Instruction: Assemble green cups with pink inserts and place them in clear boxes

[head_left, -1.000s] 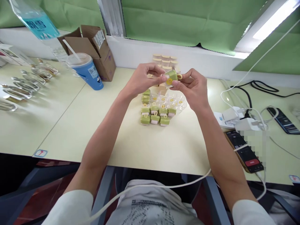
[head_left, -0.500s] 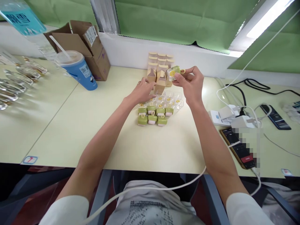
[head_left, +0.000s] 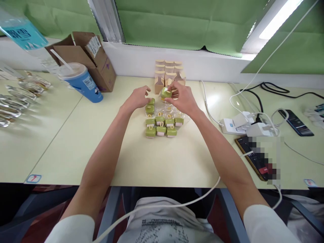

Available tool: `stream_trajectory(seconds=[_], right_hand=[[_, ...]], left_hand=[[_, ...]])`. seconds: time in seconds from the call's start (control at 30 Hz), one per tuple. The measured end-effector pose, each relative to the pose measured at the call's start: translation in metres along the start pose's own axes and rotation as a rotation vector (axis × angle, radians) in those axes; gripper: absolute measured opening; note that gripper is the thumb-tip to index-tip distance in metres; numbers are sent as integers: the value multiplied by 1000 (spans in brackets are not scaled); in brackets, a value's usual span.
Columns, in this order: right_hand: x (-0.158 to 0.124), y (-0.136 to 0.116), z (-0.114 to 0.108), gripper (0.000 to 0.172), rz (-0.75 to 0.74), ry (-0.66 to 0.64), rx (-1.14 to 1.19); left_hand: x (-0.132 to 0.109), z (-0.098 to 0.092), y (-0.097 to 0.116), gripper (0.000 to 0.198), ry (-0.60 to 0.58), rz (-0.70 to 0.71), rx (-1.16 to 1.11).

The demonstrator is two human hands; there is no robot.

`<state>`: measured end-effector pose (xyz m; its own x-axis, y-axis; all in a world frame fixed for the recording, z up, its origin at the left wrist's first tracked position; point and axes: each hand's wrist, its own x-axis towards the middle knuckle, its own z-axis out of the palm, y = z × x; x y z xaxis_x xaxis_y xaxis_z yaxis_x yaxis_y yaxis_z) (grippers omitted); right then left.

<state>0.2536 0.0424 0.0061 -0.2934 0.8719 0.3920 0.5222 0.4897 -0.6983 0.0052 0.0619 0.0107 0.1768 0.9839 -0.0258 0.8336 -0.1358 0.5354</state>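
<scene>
My right hand (head_left: 184, 98) pinches a small clear container with a green lid (head_left: 166, 92) between thumb and fingers, above clear containers (head_left: 169, 108) without lids, some with yellow inside. To their left, by a pair of green-lidded containers (head_left: 150, 109), is my left hand (head_left: 138, 98). Its thumb and fingers are apart, with nothing seen between them; whether the thumb touches the upper lid I cannot tell. Nearer me, several green-lidded containers with pale bodies and loops (head_left: 161, 130) stand in two rows. Behind the hands, small open cardboard boxes (head_left: 169, 69) stand in rows against the wall.
A blue drink cup (head_left: 87, 84) with a straw, a brown carton (head_left: 106, 72) and a blue-labelled bottle (head_left: 25, 35) stand at left. Shiny clear items (head_left: 15, 101) lie far left. On the right are a power strip (head_left: 231, 126), cables and two phones (head_left: 296, 122).
My right hand has brought the green-lidded container left and down, over the lidless containers. My left hand has drawn back leftward from the boxes. Two green-lidded containers now show beside it.
</scene>
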Motion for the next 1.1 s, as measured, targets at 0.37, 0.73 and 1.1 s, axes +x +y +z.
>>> stream_trajectory(seconds=[0.37, 0.73, 1.1], right_hand=[[33, -13, 34, 21, -29, -298, -611], [34, 14, 33, 34, -54, -427, -577], [23, 6, 23, 39, -48, -202, -548]], left_hand=[[-4, 0, 5, 60, -192, -159, -146], [-5, -3, 4, 58, -195, -158, -110], [-3, -1, 5, 56, -207, -159, -43]])
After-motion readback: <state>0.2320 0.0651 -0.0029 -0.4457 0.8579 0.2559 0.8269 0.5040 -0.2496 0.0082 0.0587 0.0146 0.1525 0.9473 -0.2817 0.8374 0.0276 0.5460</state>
